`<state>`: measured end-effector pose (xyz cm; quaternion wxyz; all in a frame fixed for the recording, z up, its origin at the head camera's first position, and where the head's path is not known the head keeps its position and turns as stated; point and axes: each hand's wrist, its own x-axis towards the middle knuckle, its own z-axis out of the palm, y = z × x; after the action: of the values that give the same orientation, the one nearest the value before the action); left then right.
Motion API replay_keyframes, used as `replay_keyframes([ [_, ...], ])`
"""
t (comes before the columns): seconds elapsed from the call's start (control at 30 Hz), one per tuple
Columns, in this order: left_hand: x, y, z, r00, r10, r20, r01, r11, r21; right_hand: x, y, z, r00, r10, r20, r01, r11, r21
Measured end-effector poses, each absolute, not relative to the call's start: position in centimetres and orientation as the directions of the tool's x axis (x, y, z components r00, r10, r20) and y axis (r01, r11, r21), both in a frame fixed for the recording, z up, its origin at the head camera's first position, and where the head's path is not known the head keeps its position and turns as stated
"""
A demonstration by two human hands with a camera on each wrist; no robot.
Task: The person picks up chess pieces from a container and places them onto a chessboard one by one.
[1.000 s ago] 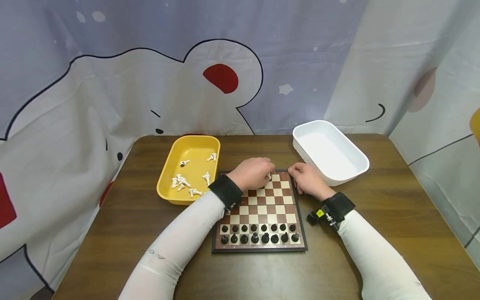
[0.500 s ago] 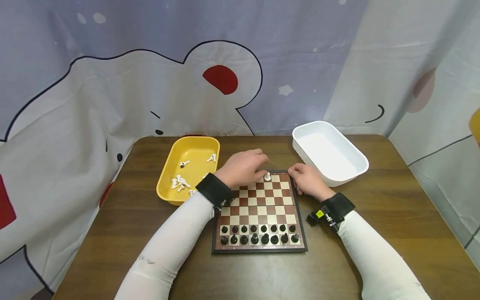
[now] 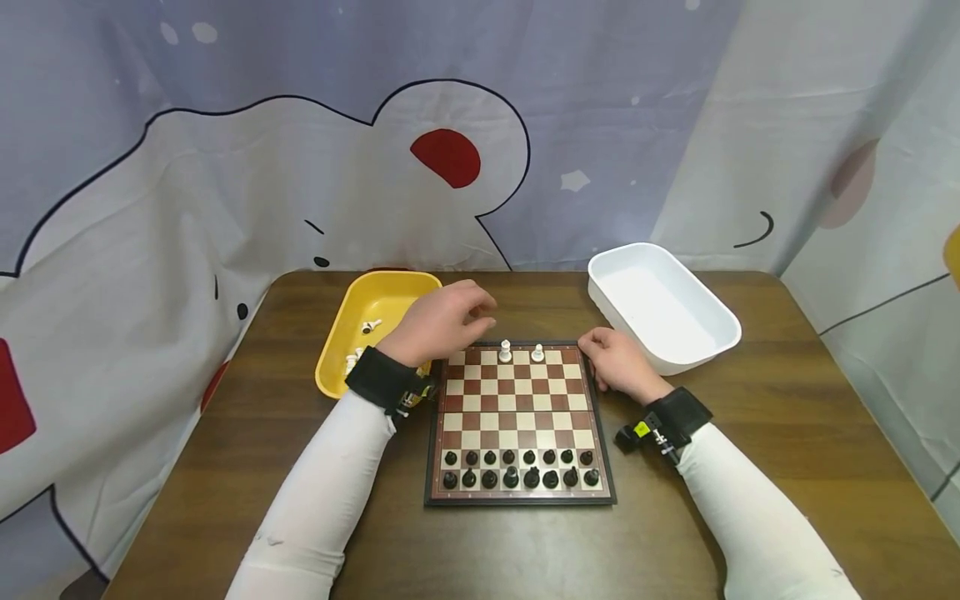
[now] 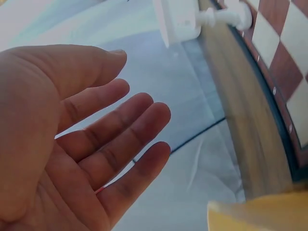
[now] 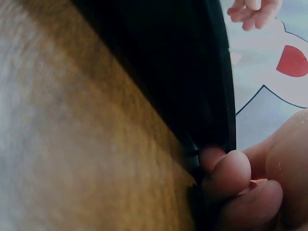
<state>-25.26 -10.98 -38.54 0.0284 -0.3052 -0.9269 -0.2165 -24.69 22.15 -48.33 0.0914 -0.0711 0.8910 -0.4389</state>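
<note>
My left hand (image 3: 442,321) hovers between the yellow tray (image 3: 390,292) and the chessboard's (image 3: 525,392) far left corner. Its fingers are spread and loosely bent, with nothing in them, as the left wrist view also shows. On the board's far row two white chess pieces stand upright: a taller one (image 3: 506,352) and a shorter one (image 3: 537,353). Black chess pieces (image 3: 511,477) fill the two near rows. At the far right corner my right hand (image 3: 618,362) grips the board's dark edge (image 5: 211,96) with curled fingers.
White chess pieces (image 3: 371,326) lie in the yellow tray, partly hidden behind my left hand and wrist. A white tray (image 3: 660,300) stands on the wooden table (image 3: 780,400) at the back right, beside my right hand. A printed curtain (image 3: 585,133) hangs behind the table.
My left hand has let go of the shorter white chess piece and moved left toward the yellow tray, its fingers opening. The taller white piece has come into view. The right hand stays put.
</note>
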Motion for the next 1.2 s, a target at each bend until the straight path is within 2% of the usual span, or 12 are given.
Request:
replay_keyframes([
  [0.27,-25.3,-14.1,-38.3,-0.861,0.467,0.202,0.505,0.733,0.457,-24.7,22.1,-48.5,-0.976,-0.197,-0.094,-0.046,0.608,-0.793],
  [0.73,-26.0,-18.5,-38.8,-0.908,0.362,0.211,0.419,0.782,0.461,-24.8,22.3,-48.9,-0.975,-0.204,-0.084,-0.061,0.613,-0.788],
  [0.97,-26.8,-20.3,-39.7,-0.948,0.307,0.085,0.314,0.854,0.415,-24.8,22.4,-48.9,-0.973,-0.213,-0.084,-0.066,0.614,-0.786],
  [1.2,-27.6,-20.6,-40.8,-0.96,0.279,-0.026,0.25,0.894,0.373,-25.0,22.5,-48.9,-0.974,-0.206,-0.098,-0.052,0.617,-0.786],
])
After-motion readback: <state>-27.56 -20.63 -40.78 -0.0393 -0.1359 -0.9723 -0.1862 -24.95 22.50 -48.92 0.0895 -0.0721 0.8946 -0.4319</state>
